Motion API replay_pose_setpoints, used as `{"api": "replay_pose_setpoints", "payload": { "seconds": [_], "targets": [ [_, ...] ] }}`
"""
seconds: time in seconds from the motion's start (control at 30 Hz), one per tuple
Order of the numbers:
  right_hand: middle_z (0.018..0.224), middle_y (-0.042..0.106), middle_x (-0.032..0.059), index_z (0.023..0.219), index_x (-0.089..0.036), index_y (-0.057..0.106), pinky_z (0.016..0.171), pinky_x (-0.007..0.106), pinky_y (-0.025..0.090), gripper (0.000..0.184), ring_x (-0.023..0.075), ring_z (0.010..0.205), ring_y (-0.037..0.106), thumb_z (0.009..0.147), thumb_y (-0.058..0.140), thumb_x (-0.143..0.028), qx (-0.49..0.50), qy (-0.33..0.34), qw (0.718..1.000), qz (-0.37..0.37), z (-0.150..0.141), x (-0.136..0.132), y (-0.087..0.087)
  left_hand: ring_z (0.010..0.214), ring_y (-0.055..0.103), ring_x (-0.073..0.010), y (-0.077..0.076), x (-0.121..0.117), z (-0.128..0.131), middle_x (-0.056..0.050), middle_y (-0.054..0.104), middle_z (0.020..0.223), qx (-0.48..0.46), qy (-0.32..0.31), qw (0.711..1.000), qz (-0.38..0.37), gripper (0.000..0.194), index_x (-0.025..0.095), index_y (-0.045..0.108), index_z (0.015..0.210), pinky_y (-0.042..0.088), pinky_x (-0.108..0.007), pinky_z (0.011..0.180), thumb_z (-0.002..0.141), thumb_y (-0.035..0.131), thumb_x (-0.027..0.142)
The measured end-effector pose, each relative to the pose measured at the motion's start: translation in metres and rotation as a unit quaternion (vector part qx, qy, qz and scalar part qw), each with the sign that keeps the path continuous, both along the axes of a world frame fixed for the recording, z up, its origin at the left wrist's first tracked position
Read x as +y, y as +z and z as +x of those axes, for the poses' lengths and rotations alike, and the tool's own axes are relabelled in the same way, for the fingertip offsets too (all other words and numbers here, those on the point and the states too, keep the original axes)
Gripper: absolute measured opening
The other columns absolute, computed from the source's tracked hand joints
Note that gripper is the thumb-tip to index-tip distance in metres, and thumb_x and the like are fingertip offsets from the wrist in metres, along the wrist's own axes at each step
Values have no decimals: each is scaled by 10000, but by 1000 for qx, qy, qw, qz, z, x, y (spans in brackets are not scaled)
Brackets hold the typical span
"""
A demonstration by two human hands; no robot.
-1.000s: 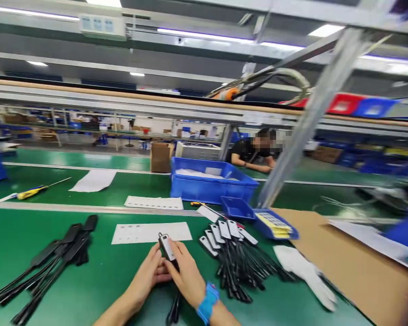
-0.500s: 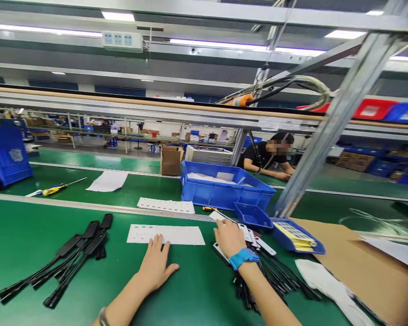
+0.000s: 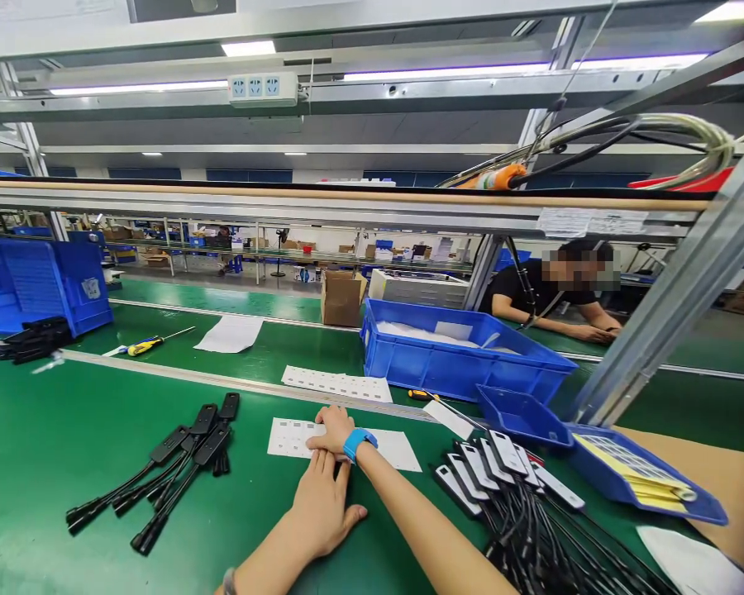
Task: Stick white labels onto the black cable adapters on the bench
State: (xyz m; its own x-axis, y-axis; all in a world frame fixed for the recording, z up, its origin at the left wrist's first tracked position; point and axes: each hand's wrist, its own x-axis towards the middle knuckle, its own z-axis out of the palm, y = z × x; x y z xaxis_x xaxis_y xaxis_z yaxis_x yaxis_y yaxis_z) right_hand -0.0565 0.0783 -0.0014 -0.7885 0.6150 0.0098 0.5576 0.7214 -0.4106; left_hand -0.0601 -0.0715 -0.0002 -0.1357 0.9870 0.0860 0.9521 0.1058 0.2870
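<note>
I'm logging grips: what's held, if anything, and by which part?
Left hand: nothing visible. Right hand: on the sheet; whether it pinches anything cannot be told.

White sheet (image 3: 400,450) partly hidden by right hand (image 3: 335,430), print too small to read, blue bin (image 3: 43,281) cut off left

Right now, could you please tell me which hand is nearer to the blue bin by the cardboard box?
The right hand: it is on the white sheet, short of the blue bin; the left hand is closer to the person.
</note>
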Motion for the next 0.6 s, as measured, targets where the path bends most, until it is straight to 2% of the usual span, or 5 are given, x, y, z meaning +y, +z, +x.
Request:
{"api": "replay_pose_setpoints", "payload": {
  "seconds": [0.1,0.2,0.37,0.5,0.6],
  "targets": [
    [991,593,87,913,-166,632,783,351,382,448,272,971,522,580,796,-416,18,13,1000,5,3,1,-3,1372,207,-390,-5,2,1,-256,335,1435,4,-1,1000,5,694,53,399,1382,175,-530,1135,866,511,504],
    [959,610,61,900,-172,631,781,339,380,303,238,932,541,662,754,-313,59,21,998,22,8,-4,-4,1380,169,-402,-11,5,1,-239,284,1470,-9,-6,1000,22,725,65,366,1401,179,-554,1127,846,539,500],
    [895,619,44,813,-183,653,814,329,392,77,205,919,551,776,615,-127,155,64,984,50,18,-17,0,1389,147,-390,-19,6,-4,-196,240,1502,-24,-30,999,35,738,95,315,1431,153,-562,1128,866,462,547],
    [892,598,39,779,-185,632,826,299,428,99,177,900,552,830,567,-131,262,98,959,50,28,-35,19,1379,199,-376,-19,4,-2,-191,297,1480,-10,-43,998,34,731,110,333,1425,170,-544,1126,867,453,566],
    [881,578,56,836,-175,604,767,301,462,147,179,850,555,909,491,-236,383,67,921,29,47,-47,41,1341,302,-340,-7,5,-6,-147,374,1444,29,-26,998,43,707,177,410,1377,254,-469,1111,799,596,538]
  ]
}}
